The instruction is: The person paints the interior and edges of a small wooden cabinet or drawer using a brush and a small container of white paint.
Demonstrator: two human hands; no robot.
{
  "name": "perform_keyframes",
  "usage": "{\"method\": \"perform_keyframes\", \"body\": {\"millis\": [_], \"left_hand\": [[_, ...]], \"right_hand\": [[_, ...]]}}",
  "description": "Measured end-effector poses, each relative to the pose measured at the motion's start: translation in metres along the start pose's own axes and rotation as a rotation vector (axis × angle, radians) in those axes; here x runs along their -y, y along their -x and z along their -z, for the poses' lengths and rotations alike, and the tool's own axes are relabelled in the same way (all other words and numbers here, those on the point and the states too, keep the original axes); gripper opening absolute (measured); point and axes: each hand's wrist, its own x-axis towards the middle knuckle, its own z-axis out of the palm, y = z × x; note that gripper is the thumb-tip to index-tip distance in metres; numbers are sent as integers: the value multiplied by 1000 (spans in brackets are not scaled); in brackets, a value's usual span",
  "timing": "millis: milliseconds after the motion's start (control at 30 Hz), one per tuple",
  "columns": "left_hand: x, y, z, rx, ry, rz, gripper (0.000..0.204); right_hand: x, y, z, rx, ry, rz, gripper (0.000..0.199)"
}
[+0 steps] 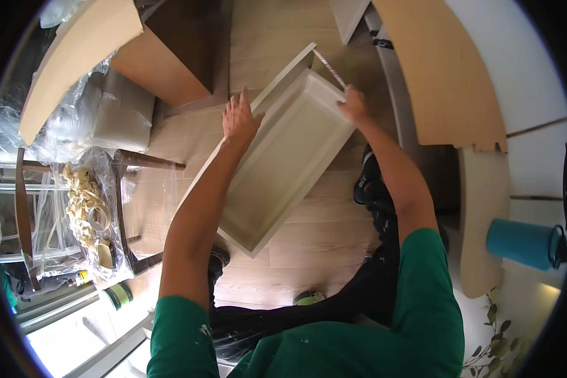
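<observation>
A pale, shallow rectangular drawer lies slantwise before me, its far end up and to the right. Along its left side runs a raised pale panel. My left hand rests on that side's edge, fingers stretched out and thumb apart. At the far right corner, my right hand is closed round the drawer's edge. A thin strip with reddish marks runs from the panel's far tip to my right fingers. What my right fingertips touch underneath is hidden.
On the left stands a plastic-wrapped chair with crumpled masking tape on it. Brown cabinet parts stand at far left. To the right are a cardboard sheet and a blue bottle. My shoes flank the drawer on the wood floor.
</observation>
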Motion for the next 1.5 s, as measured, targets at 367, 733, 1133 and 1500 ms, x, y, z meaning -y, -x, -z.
{"method": "perform_keyframes", "body": {"millis": [367,733,1133,1500], "left_hand": [[44,273,182,721,425,-165,40],[105,241,346,514,722,533,41],[252,325,384,-497,36,812,89],[292,282,398,-164,-99,763,126]], "right_hand": [[125,179,140,604,-297,-24,51],[121,326,154,316,-479,374,33],[103,317,162,153,-643,373,45],[83,305,158,114,-674,371,48]]}}
